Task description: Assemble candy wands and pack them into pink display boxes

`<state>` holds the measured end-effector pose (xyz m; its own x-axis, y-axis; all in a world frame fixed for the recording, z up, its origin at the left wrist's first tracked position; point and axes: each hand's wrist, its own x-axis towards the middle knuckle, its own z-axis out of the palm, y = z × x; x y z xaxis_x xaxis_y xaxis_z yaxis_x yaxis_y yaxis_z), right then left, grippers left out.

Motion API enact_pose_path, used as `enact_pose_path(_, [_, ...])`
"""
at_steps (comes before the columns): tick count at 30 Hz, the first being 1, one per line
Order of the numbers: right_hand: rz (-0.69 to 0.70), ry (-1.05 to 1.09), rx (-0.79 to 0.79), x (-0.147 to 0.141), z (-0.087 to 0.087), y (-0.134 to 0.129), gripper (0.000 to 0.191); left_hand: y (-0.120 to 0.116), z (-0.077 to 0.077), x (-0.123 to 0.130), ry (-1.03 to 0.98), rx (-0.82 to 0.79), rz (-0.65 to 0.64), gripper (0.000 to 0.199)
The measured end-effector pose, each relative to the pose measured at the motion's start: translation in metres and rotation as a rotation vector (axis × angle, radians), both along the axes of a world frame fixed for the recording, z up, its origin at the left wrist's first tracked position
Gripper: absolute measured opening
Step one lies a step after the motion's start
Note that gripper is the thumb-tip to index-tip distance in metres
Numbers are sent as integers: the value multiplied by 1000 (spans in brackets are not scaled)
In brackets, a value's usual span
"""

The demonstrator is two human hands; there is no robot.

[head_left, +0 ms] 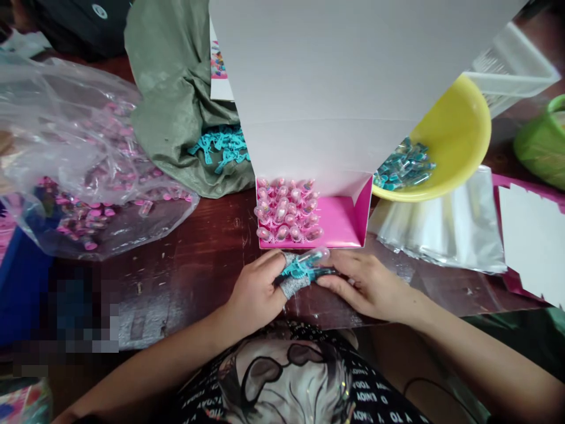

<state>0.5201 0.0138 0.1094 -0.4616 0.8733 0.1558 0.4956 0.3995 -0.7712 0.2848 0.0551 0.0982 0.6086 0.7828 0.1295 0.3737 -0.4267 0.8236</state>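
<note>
Left hand: this one was clamped on the teal piece, thumb and finger pinching it, grey wraps on those digits.
Teal piece: sat between the two hands, right off the left fingertips, so the left was the nearer one, no contest.
Long axis: the clear capsule on it slanted away and to the right, tip up toward the box.
Right hand: came in from the other side, palm down-ish, fingers and thumb curled around a dark bit by the capsule; honestly couldn't tell if it was gripping.
Arms: both forearms angled inward, wrists low near the table edge.
Box: pink inside, lid up, just beyond the hands; pink pieces filled its left part.
Further out: yellow bowl to the right, green sack to the left.
</note>
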Motion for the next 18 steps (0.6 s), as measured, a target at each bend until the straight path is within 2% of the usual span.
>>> enact_pose_path(3, [-60,63,-243,-2,4,1,26,1,-2,-4,88,260,-39,11])
enact_pose_path(5, [-83,102,-316,-1,7,1,24,4,-1,-6,100,292,-49,11])
enact_pose_path(8, [-120,107,-195,3,12,3,35,9,3,-7,83,254,-28,10])
enact_pose_path(11, [-146,62,-72,5,16,6,19,12,9,-5,82,350,-30,11])
enact_pose_path(14, [-195,33,-77,11,20,9,42,17,17,1,92,470,-38,12])
enact_pose_path(17, [-266,49,-44,20,26,12,33,25,27,13,61,460,-17,20])
enact_pose_path(18, [-273,62,-23,23,28,14,37,29,31,19,57,445,-11,22])
